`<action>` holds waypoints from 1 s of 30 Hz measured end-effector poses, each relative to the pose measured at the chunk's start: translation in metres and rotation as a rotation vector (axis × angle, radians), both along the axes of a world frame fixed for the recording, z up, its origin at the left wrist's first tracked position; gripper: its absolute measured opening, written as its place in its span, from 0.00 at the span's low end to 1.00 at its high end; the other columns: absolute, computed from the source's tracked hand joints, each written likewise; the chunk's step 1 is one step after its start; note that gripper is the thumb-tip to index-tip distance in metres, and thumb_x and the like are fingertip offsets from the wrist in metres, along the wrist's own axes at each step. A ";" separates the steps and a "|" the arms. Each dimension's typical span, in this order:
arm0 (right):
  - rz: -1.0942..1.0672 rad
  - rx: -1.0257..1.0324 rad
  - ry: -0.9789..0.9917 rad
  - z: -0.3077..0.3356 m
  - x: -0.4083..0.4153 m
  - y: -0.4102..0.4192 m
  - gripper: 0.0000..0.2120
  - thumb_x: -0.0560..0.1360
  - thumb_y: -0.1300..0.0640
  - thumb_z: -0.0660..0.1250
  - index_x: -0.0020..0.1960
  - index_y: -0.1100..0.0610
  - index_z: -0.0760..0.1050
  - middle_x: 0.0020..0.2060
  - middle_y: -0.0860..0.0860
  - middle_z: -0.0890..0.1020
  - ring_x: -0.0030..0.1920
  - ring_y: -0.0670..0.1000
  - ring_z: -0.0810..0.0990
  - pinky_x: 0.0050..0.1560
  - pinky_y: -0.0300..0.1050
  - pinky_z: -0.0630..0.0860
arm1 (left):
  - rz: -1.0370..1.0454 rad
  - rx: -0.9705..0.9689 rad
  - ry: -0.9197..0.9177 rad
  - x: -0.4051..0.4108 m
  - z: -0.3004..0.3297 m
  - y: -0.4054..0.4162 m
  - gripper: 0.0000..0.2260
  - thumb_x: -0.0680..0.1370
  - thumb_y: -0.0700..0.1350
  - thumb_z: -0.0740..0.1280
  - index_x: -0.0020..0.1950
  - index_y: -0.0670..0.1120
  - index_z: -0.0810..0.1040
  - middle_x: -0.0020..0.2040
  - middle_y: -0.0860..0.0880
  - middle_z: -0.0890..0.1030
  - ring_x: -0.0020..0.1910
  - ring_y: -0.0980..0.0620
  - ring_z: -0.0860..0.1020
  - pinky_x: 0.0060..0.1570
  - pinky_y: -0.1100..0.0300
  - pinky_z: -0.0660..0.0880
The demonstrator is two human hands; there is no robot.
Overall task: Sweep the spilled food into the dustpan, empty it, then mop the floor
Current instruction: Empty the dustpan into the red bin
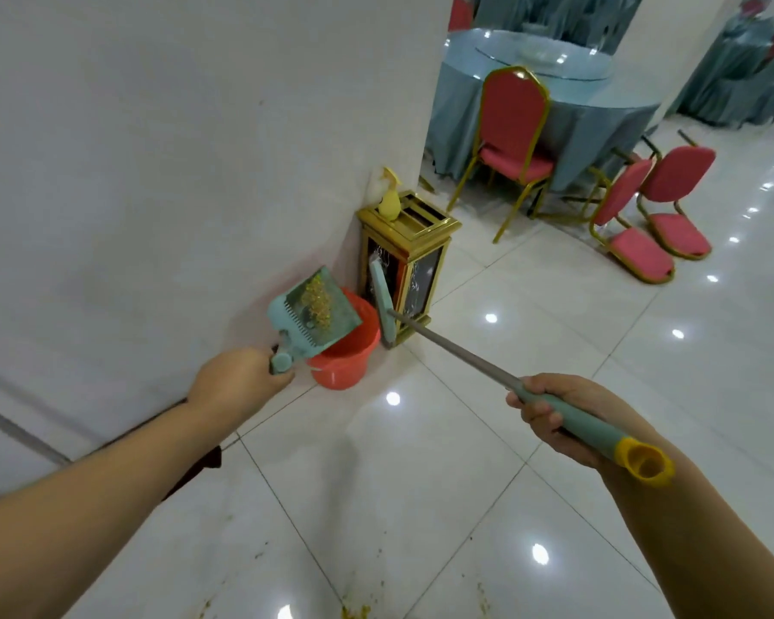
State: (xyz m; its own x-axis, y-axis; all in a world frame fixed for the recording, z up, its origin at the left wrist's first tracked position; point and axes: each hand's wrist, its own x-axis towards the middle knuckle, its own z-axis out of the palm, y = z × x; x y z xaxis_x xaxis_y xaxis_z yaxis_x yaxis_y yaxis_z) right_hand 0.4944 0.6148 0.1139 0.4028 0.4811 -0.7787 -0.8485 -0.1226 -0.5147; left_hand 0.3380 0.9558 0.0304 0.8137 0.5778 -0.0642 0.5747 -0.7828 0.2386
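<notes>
My left hand (pixel 238 379) grips the handle of a teal dustpan (pixel 318 312), which I hold tilted above a red bucket (pixel 349 357) by the wall. Yellow food bits (pixel 318 301) lie in the pan. My right hand (pixel 555 415) grips the teal handle of a broom (pixel 461 350); its metal shaft runs up-left to the teal broom head (pixel 381 301), which stands beside the bucket. Yellow smears and specks of food (pixel 356 612) stain the white tile floor at the bottom edge.
A gold-framed waste bin (pixel 410 261) with a yellow spray bottle (pixel 389 198) on top stands against the white wall's corner. Beyond it are a round table with a blue cloth (pixel 568 109), an upright red chair (pixel 512 140) and two tipped red chairs (pixel 653 207).
</notes>
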 end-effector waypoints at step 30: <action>-0.152 0.050 0.122 -0.047 0.048 0.015 0.06 0.80 0.61 0.55 0.47 0.64 0.67 0.20 0.54 0.72 0.15 0.45 0.69 0.15 0.31 0.68 | -0.555 0.375 0.911 0.073 -0.062 -0.059 0.19 0.79 0.53 0.61 0.65 0.45 0.73 0.61 0.45 0.77 0.58 0.45 0.75 0.45 0.52 0.70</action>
